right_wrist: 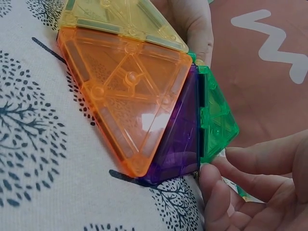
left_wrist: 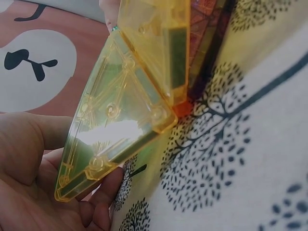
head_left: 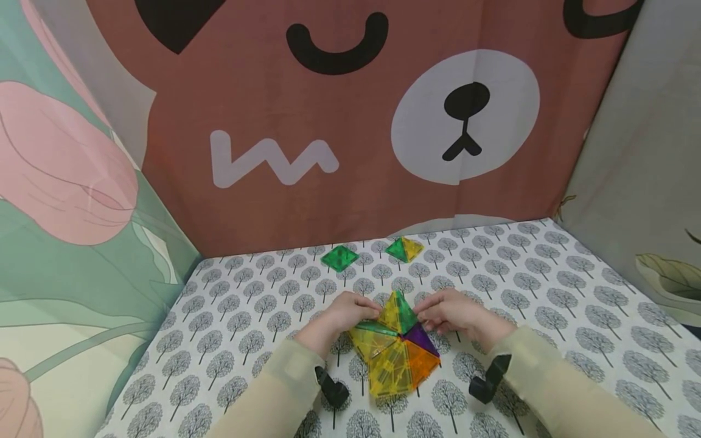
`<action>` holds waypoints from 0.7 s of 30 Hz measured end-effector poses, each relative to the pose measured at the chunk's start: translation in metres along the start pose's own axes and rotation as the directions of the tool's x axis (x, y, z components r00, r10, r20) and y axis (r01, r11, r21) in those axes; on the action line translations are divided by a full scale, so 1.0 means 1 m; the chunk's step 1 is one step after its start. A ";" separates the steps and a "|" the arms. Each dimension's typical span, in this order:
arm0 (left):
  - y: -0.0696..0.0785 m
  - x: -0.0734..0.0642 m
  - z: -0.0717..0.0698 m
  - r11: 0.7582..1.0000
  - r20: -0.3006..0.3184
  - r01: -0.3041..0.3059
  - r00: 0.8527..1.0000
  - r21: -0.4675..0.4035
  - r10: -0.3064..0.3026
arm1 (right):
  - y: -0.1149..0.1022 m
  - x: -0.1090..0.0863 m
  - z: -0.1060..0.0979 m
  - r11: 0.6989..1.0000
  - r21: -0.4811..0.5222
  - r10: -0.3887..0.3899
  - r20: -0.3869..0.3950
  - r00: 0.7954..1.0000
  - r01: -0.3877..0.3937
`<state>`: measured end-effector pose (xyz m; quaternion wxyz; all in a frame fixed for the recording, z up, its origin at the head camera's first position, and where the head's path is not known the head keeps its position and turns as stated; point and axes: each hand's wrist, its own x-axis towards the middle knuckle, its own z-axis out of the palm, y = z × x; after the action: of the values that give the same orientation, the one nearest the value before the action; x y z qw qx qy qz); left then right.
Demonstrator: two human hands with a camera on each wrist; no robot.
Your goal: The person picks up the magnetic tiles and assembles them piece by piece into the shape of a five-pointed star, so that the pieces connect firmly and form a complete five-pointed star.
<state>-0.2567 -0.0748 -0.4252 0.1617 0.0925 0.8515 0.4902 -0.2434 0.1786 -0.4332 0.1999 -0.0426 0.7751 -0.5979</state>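
Translucent triangular magnetic tiles are joined into a raised, faceted shape in front of me. In the head view it has yellow tiles at the front and left, an orange tile, a purple tile and a green tile on the right. My left hand holds the left side, its thumb and fingers around a yellow tile in the left wrist view. On the opposite side my right hand pinches the green tile near its lower corner. The left fingertips are partly hidden behind the tiles.
Farther back on the tree-print cloth lie a green piece and a green-and-yellow piece. A bear-print fabric hangs behind, with a floral sheet at the left and a pale sheet at the right.
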 end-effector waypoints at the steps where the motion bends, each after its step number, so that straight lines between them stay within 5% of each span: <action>1: 0.000 0.000 0.000 1.000 -0.001 0.000 1.000 0.000 0.000 | 0.000 0.000 0.000 1.000 -0.001 -0.001 -0.001 1.000 0.001; 11: -0.003 0.001 -0.001 1.000 -0.009 -0.006 1.000 0.001 0.006 | -0.001 -0.007 -0.001 0.999 0.028 0.015 0.008 1.000 -0.015; 17: -0.002 -0.001 -0.002 0.999 0.009 0.012 1.000 -0.033 -0.012 | -0.004 -0.040 -0.004 0.999 -0.003 0.036 -0.016 0.999 -0.037; 21: -0.002 -0.002 -0.003 0.999 0.015 0.023 1.000 -0.043 -0.022 | -0.003 -0.071 -0.002 0.994 0.087 0.059 0.051 0.997 -0.063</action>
<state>-0.2562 -0.0791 -0.4255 0.1752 0.0829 0.8404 0.5061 -0.1791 0.2010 -0.4120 0.2383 -0.0245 0.7437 -0.6242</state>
